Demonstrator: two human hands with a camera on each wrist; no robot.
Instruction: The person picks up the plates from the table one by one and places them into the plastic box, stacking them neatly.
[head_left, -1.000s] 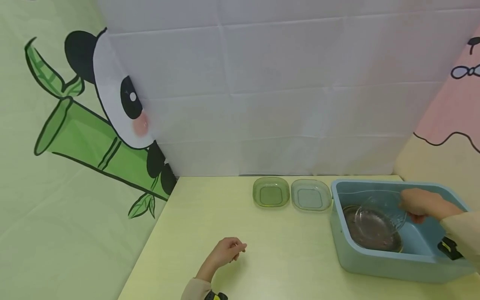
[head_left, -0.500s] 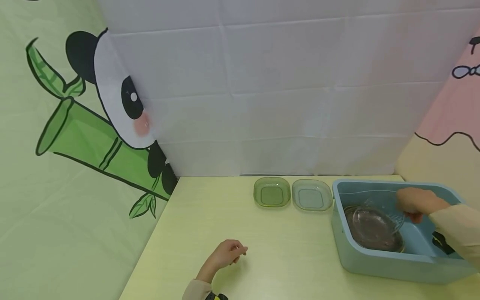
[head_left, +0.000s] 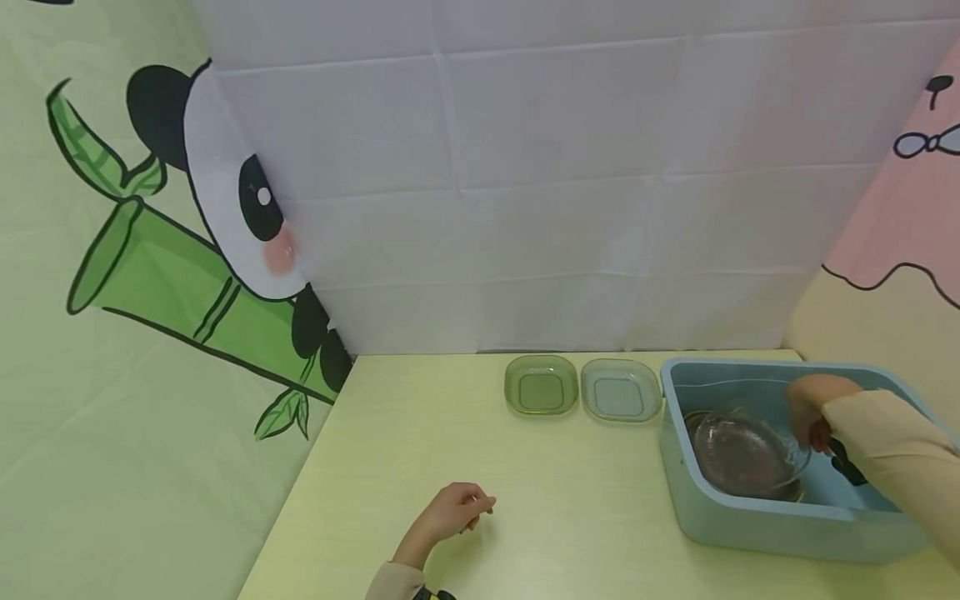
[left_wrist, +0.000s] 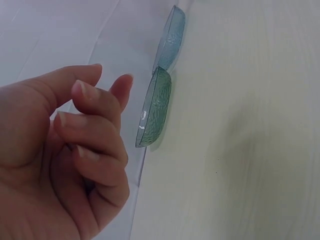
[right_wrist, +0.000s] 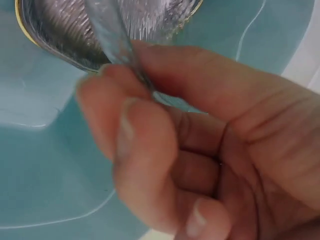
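Inside the blue plastic basin (head_left: pixel 757 507), my right hand (head_left: pixel 813 408) pinches the rim of a clear glass dish (head_left: pixel 738 450) between thumb and fingers. The dish lies tilted over a darker ribbed dish (right_wrist: pixel 55 30) with a yellowish rim, partly hidden beneath it. In the right wrist view the clear dish's edge (right_wrist: pixel 112 35) passes between my fingertips. My left hand (head_left: pixel 452 508) hovers low over the table with loosely curled fingers and nothing in them. A green glass dish (head_left: pixel 542 396) and a pale clear dish (head_left: pixel 621 392) stand side by side at the back.
The basin stands at the right of the pale yellow table (head_left: pixel 570 500), with its walls rising around my right hand. A white cloth (head_left: pixel 555 208) hangs behind the table's back edge. A panda-print sheet (head_left: pixel 165 267) hangs at the left.
My right hand has shifted a little left and lower in the basin, and the clear dish has come down flatter over the dark one. My left hand has stayed almost still.
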